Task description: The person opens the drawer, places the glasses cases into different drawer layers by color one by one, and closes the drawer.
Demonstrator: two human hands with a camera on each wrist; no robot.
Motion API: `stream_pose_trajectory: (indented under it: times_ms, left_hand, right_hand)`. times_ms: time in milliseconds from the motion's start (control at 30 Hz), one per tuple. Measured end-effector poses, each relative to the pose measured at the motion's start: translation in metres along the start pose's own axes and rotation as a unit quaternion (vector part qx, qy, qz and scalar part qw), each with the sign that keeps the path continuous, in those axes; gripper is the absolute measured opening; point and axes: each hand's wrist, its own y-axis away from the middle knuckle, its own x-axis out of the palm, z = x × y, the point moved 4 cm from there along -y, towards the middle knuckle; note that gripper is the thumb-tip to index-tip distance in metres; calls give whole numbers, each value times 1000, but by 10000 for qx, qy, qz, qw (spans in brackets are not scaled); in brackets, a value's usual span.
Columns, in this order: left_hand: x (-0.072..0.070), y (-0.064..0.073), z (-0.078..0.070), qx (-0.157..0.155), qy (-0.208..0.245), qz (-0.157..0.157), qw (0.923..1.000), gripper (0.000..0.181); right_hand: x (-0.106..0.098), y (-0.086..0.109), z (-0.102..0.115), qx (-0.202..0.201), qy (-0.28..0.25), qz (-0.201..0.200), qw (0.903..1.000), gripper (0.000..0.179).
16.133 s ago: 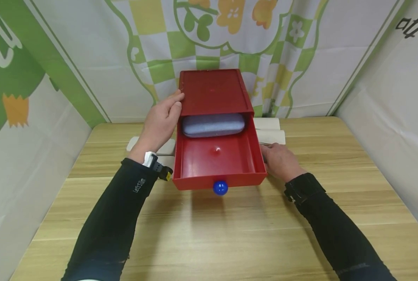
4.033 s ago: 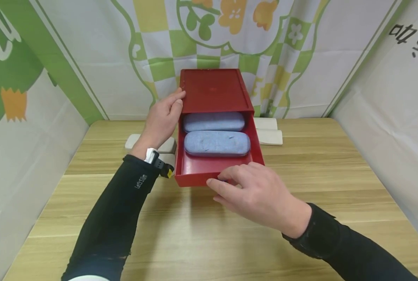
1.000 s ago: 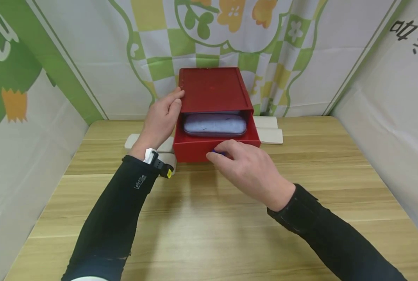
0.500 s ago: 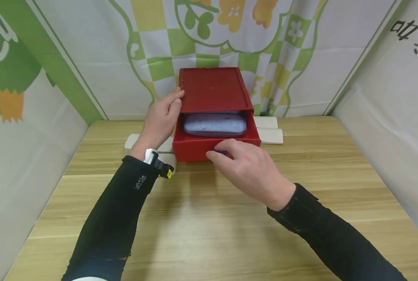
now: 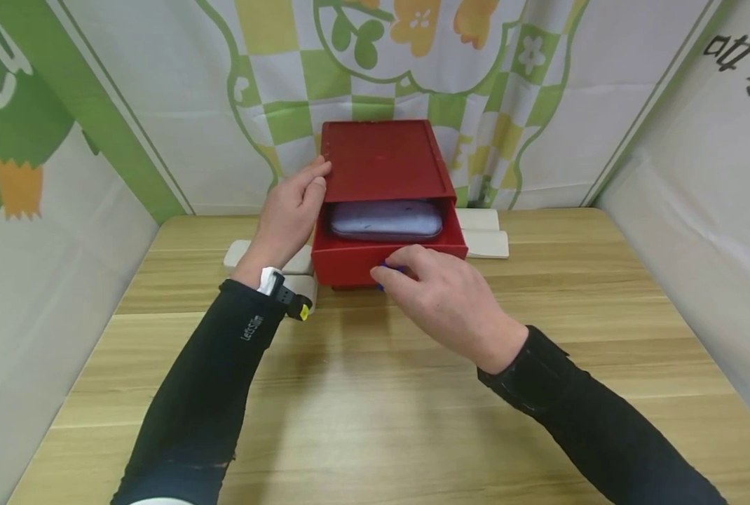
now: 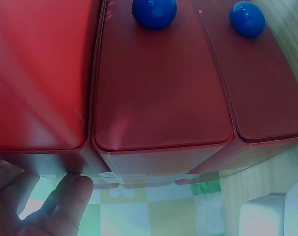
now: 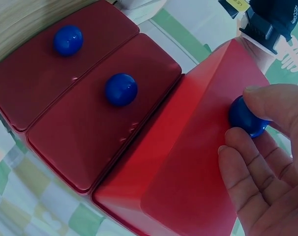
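A red drawer cabinet (image 5: 384, 161) stands at the back of the table. Its top drawer (image 5: 346, 268) is part-way out. Inside lies a blue glasses case (image 5: 385, 219), its rear under the cabinet's top. My right hand (image 5: 451, 301) pinches the drawer's round blue knob (image 7: 247, 117) between thumb and fingers; the right wrist view shows the other fingers near the drawer front. My left hand (image 5: 287, 217) rests against the cabinet's left side, fingertips at the top edge. In the left wrist view its fingers (image 6: 73, 196) show along that side.
Two lower drawers, each with a blue knob (image 7: 122, 89), are shut. Off-white rounded cases (image 5: 299, 287) lie left of the cabinet, partly behind my left wrist. Flat cream pieces (image 5: 485, 243) lie to its right. A patterned curtain (image 5: 287, 84) hangs right behind.
Sixteen seconds ago one glasses case showed; four seconds ago two did, with the drawer far out. Since then my right hand has pushed the drawer inward, lately slightly. The left hand stayed.
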Motion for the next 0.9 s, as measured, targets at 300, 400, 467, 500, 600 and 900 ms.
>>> stream_pose_trajectory:
  times_ms: [300, 400, 467, 500, 600, 900]
  left_hand:
    - [1, 1, -1, -51, -2, 5, 10000, 51]
    - [1, 1, 0, -42, -1, 11, 10000, 51]
    - [0, 1, 0, -22, 5, 16, 10000, 51]
    - [0, 1, 0, -13, 13, 18, 10000, 50]
    - [0, 1, 0, -2, 28, 28, 10000, 51]
    - [0, 1, 0, 13, 39, 39, 10000, 51]
  right_hand:
    - [5, -2, -6, 85, -49, 6, 10000, 31]
    - [7, -3, -8, 105, -36, -25, 9999, 31]
    - [8, -4, -9, 122, -47, -56, 9999, 31]
    - [8, -5, -10, 134, -34, -66, 9999, 30]
    - [10, -5, -12, 177, -58, -59, 9998, 31]
    - [15, -8, -16, 234, -44, -37, 9997, 30]
